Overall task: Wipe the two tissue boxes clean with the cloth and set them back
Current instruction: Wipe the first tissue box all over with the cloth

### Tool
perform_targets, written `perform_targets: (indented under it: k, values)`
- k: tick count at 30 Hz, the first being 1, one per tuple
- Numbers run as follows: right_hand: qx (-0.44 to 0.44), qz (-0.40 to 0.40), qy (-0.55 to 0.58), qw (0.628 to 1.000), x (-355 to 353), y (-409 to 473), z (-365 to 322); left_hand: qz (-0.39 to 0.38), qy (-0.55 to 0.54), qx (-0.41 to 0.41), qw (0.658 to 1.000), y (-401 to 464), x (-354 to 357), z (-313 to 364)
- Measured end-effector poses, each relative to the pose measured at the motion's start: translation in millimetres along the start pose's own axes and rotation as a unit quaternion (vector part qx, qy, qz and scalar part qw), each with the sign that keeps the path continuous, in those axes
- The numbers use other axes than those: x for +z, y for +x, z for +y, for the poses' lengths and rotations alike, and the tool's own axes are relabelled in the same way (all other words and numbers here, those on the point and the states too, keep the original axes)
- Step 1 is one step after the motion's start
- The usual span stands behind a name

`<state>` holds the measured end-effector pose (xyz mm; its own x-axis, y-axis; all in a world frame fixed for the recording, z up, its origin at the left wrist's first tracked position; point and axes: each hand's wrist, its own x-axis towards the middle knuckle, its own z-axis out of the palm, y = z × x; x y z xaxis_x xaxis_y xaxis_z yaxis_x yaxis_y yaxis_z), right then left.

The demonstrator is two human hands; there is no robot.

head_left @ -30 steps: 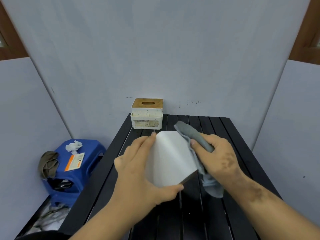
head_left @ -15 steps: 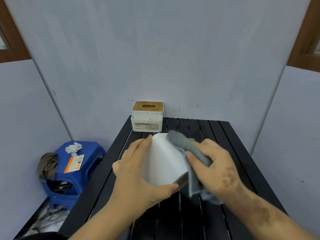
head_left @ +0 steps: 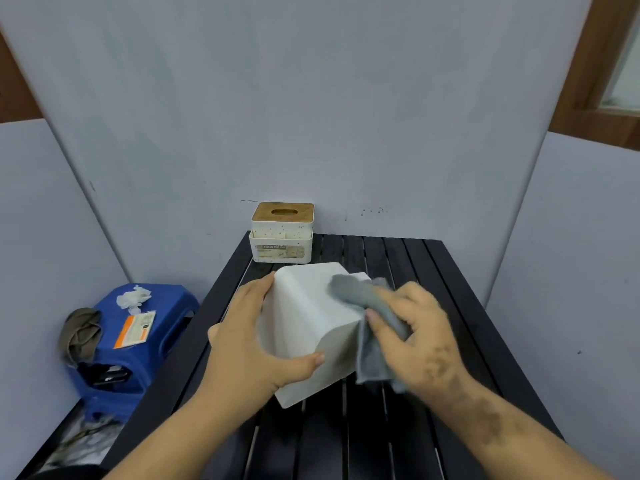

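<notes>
My left hand [head_left: 249, 344] grips a plain white tissue box [head_left: 304, 317], tilted above the black slatted table [head_left: 450, 306], fingers on its far left edge and thumb on the near face. My right hand [head_left: 415, 337] is closed on a grey cloth [head_left: 363, 306] and presses it against the box's upper right side. The cloth hangs down past the box's right edge. A second tissue box [head_left: 281, 237], white and speckled with a wooden slotted lid, stands upright at the table's far left corner against the wall.
Grey panels wall in the table at the back and on both sides. Left of the table, lower down, stands a blue plastic stool [head_left: 138, 341] with a crumpled tissue [head_left: 133, 297], an orange-and-white card [head_left: 135, 329] and a brown rag [head_left: 80, 334].
My right hand slid the cloth leftward and up across the white box's face. My left hand turned the box, so more of its faces and a lower edge now show.
</notes>
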<state>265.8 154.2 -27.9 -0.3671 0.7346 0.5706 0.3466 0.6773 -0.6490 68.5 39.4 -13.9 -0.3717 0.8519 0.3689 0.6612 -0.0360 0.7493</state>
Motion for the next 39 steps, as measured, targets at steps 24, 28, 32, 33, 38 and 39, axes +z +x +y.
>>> perform_targets:
  k: [24,28,32,33,38,39]
  values:
    - [0.100,-0.005,0.051,0.994,-15,20,8,-0.022,0.092,0.075,0.993,-15,8,7]
    - [0.157,-0.019,0.131,0.979,-15,20,21,-0.049,0.095,0.048,0.993,-11,-1,-3]
    - [0.155,-0.012,0.171,0.973,-5,12,21,-0.046,0.076,0.036,0.995,-9,-7,-11]
    - [0.156,-0.010,0.179,0.971,-3,11,20,-0.043,0.070,0.036,0.996,-8,-9,-12]
    - [0.166,-0.001,0.174,0.971,1,3,22,-0.041,0.055,0.030,0.997,-7,-12,-15]
    - [0.162,0.009,0.148,0.975,2,3,23,-0.042,0.054,0.029,0.997,-7,-13,-15]
